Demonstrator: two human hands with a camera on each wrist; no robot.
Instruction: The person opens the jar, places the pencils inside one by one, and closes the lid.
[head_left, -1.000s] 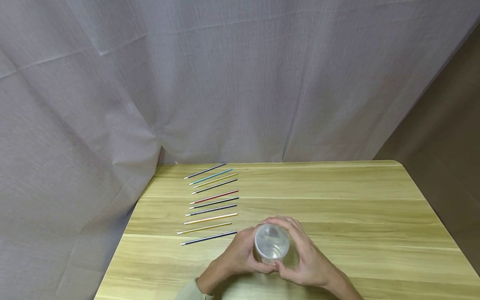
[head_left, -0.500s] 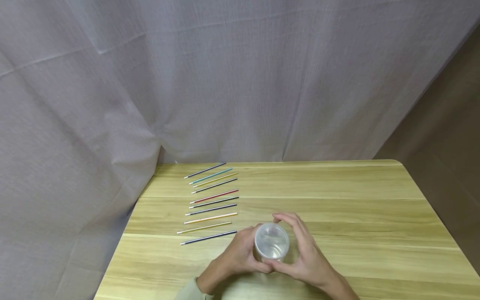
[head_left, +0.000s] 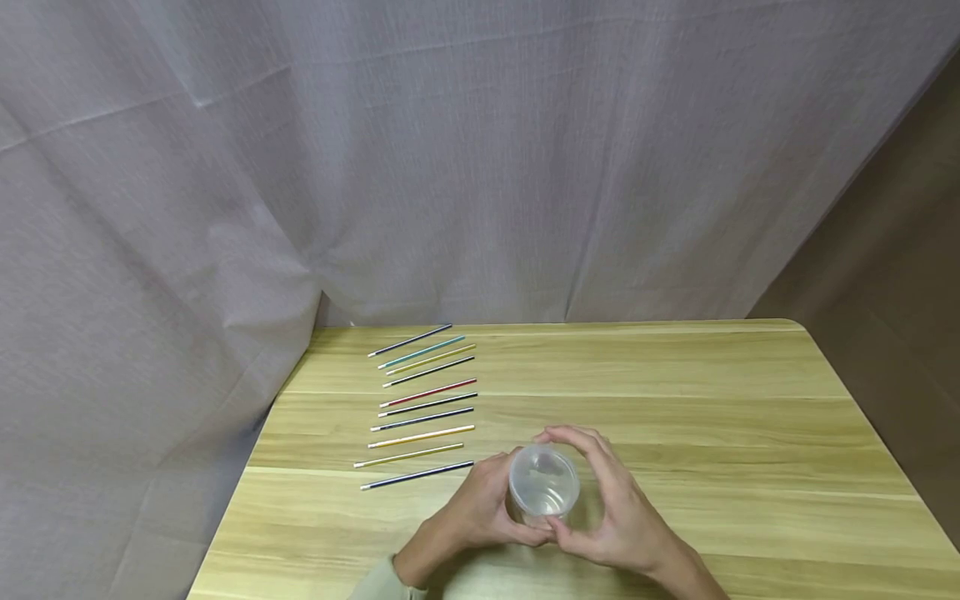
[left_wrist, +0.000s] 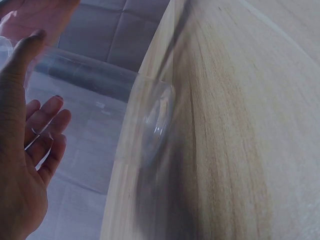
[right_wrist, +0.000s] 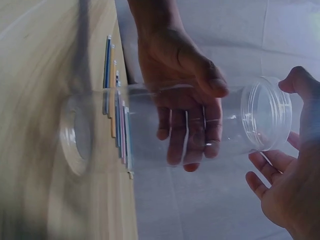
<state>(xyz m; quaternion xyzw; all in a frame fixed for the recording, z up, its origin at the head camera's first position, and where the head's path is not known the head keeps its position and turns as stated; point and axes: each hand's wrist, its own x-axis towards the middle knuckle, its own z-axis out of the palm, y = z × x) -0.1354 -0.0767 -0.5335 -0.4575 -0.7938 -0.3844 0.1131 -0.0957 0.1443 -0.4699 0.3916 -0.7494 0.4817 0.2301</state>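
Observation:
A tall clear plastic jar (head_left: 542, 487) stands upright at the front of the wooden table, its base (right_wrist: 76, 135) down at the tabletop. Its translucent round screw lid (right_wrist: 270, 112) faces up toward the head camera. My left hand (head_left: 487, 510) grips the jar's body from the left, with the fingers around the far side, seen through the wall in the right wrist view. At the top, my right hand (head_left: 618, 512) holds the lid's rim between curled fingers and thumb. In the left wrist view the right hand (left_wrist: 37, 22) is partly cut off.
Several pencils of different colours, among them a red pencil (head_left: 427, 393) and a teal pencil (head_left: 422, 353), lie in a slanted column left of the jar. A grey curtain (head_left: 480, 167) hangs behind the wooden table (head_left: 712, 417).
My right hand's fingers moved off the lid's far side half a second ago, then came back around it, with the thumb shifting along the near rim. Left hand, jar and pencils stay put.

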